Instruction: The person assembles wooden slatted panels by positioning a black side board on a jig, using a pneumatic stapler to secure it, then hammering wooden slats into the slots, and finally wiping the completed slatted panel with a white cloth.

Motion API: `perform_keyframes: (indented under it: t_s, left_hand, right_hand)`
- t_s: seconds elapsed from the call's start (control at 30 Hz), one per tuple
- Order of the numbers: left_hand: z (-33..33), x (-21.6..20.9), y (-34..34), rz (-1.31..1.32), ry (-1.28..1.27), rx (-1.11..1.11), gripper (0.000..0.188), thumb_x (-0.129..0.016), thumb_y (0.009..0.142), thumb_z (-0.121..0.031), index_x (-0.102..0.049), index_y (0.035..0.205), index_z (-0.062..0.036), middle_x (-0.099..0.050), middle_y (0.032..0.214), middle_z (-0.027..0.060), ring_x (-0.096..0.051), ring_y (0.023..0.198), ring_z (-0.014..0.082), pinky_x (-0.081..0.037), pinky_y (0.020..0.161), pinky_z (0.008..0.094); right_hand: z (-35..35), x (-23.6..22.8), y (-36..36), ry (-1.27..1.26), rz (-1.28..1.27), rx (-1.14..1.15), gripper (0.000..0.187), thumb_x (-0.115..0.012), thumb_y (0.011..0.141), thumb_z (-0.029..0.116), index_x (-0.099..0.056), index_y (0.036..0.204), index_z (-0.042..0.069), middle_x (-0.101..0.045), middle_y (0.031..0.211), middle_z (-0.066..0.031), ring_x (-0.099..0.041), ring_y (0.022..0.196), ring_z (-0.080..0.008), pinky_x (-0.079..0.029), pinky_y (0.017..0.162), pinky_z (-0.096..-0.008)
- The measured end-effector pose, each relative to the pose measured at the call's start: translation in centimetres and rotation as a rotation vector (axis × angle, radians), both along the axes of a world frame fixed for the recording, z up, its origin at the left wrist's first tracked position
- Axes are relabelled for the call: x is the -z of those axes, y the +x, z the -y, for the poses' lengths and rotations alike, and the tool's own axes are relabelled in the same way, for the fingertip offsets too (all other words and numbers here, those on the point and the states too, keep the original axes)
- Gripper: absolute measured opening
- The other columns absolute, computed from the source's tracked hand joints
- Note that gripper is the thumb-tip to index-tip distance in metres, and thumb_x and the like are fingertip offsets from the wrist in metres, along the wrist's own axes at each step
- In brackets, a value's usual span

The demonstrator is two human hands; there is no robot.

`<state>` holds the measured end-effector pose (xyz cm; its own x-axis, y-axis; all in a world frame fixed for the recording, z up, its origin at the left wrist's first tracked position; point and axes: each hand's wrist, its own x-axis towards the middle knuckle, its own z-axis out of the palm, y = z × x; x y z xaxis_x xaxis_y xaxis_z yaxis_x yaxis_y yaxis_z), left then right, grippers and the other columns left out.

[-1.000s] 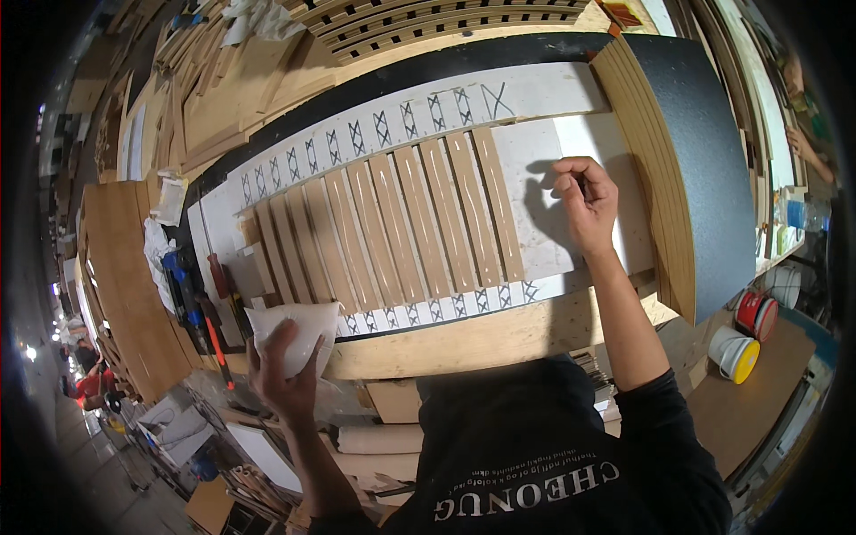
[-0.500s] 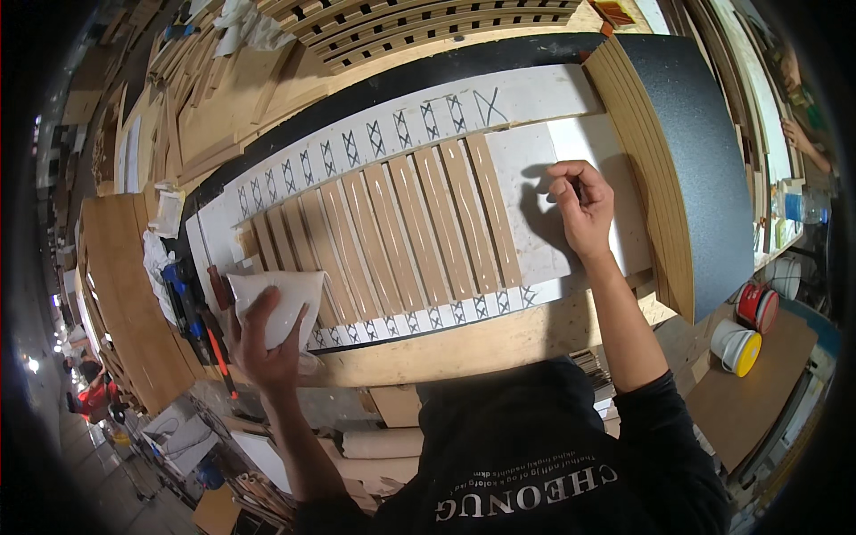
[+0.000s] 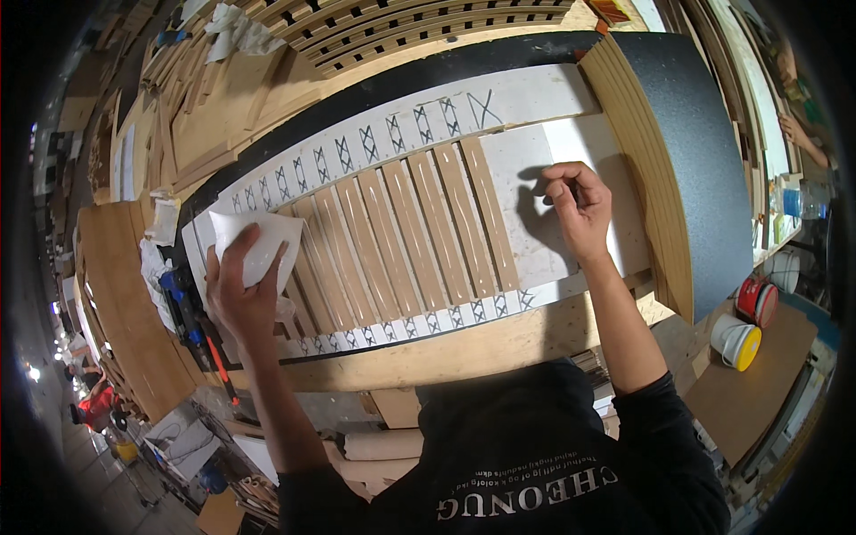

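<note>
My left hand point(image 3: 242, 290) grips a white, soft, filled plastic bag point(image 3: 259, 241) above the left end of a row of flat brown wood strips point(image 3: 392, 232). Thin whitish lines of what looks like glue run along several strips; the bag hides the leftmost ones. The strips lie side by side on a white board point(image 3: 526, 147) with dark crossed marks drawn along its far and near edges. Over the board's bare right part hovers my right hand point(image 3: 584, 209), fingers loosely curled, thumb a little apart, with nothing visible in it.
A stack of long wood pieces point(image 3: 637, 160) borders the board on the right, beside a dark panel point(image 3: 704, 169). Slotted wooden strips point(image 3: 428, 27) lie at the back. Left stand tools with a red-orange handle point(image 3: 220, 361). Pails point(image 3: 736, 343) stand right; another person's hand point(image 3: 794, 134) shows far right.
My left hand has moved away and slightly left with the bag, toward the far left of the strips. My right hand has stayed nearly in place.
</note>
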<state>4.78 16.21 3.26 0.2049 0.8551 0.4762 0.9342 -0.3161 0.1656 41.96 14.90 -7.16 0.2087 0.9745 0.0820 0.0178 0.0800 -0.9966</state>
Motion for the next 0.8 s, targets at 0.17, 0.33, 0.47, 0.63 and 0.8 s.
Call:
perform_keyframes:
  t_s: [0.17, 0.33, 0.47, 0.63, 0.8]
  left_hand:
    - [-1.2, -0.1, 0.5, 0.139, -0.073, -0.084, 0.038, -0.081, 0.062, -0.006, -0.066, 0.097, -0.0066, -0.066, 0.091, 0.0121, -0.063, 0.077, 0.0293, -0.051, 0.066, 0.0357]
    - [0.4, -0.3, -0.3, 0.059, 0.027, -0.120, 0.038, -0.081, 0.063, -0.004, -0.066, 0.097, -0.0043, -0.066, 0.096, 0.0115, -0.063, 0.083, 0.0281, -0.051, 0.073, 0.0352]
    - [5.9, -1.2, -2.3, 0.210, -0.005, -0.283, 0.041, -0.081, 0.060, -0.002, -0.065, 0.098, -0.0020, -0.067, 0.098, 0.0094, -0.062, 0.088, 0.0238, -0.050, 0.079, 0.0357]
    - [12.3, -1.8, -2.1, 0.127, -0.142, -0.328, 0.044, -0.083, 0.056, -0.003, -0.065, 0.096, -0.0039, -0.067, 0.097, 0.0088, -0.061, 0.090, 0.0270, -0.048, 0.082, 0.0375]
    - [14.7, -1.4, -2.1, 0.108, -0.220, -0.303, 0.044, -0.084, 0.055, -0.004, -0.065, 0.095, -0.0050, -0.067, 0.096, 0.0086, -0.061, 0.089, 0.0292, -0.049, 0.079, 0.0386]
  right_hand:
    - [-0.1, -0.4, -0.2, 0.015, 0.000, -0.011, 0.010, -0.058, 0.088, 0.006, -0.061, 0.094, -0.001, -0.056, 0.072, 0.0034, -0.048, 0.063, -0.0013, -0.038, 0.054, -0.0154]
    - [-0.1, -0.2, -0.2, 0.009, -0.022, -0.017, 0.010, -0.057, 0.087, 0.005, -0.061, 0.094, -0.001, -0.057, 0.073, 0.0027, -0.048, 0.063, -0.0015, -0.038, 0.054, -0.0156]
    - [-0.1, -0.2, 0.0, -0.003, 0.043, -0.017, 0.010, -0.058, 0.087, 0.005, -0.061, 0.095, 0.000, -0.057, 0.073, 0.0027, -0.049, 0.064, -0.0016, -0.039, 0.055, -0.0157]
    - [0.0, -0.1, 0.0, 0.014, 0.046, -0.031, 0.010, -0.058, 0.087, 0.006, -0.061, 0.095, 0.000, -0.056, 0.073, 0.0033, -0.050, 0.064, -0.0016, -0.039, 0.057, -0.0153]
    - [0.0, 0.0, 0.0, 0.005, 0.049, -0.038, 0.012, -0.059, 0.088, 0.009, -0.061, 0.095, 0.000, -0.055, 0.073, 0.0041, -0.048, 0.063, -0.0010, -0.039, 0.057, -0.0150]
